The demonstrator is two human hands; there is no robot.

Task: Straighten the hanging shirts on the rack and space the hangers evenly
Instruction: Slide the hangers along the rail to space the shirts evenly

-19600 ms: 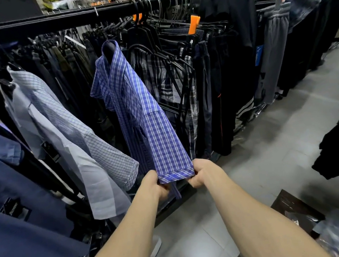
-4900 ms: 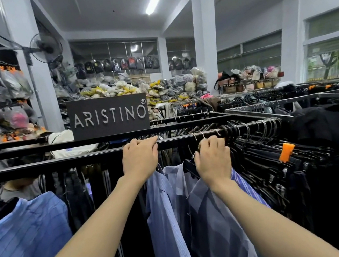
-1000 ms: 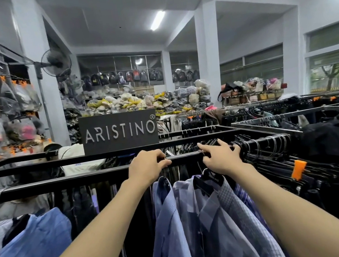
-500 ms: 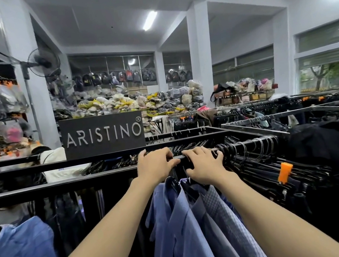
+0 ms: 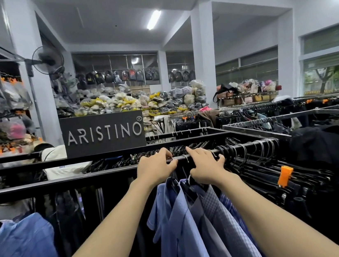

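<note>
Blue shirts, about four bunched; both hands' fingers curl over rail.

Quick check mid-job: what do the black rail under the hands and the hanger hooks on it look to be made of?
Black rack rail: probably painted metal, judging by its straight bar with a dull sheen. Hanger hooks: thin bright wire with glints, likely bare steel. Both hands, left hand and right hand, grip at the rail.

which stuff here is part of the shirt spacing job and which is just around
Job: rail; blue shirts; hanger hooks; left hand; right hand.

Around: sign; fan; orange clip; dark hangers; bagged stock.
</note>
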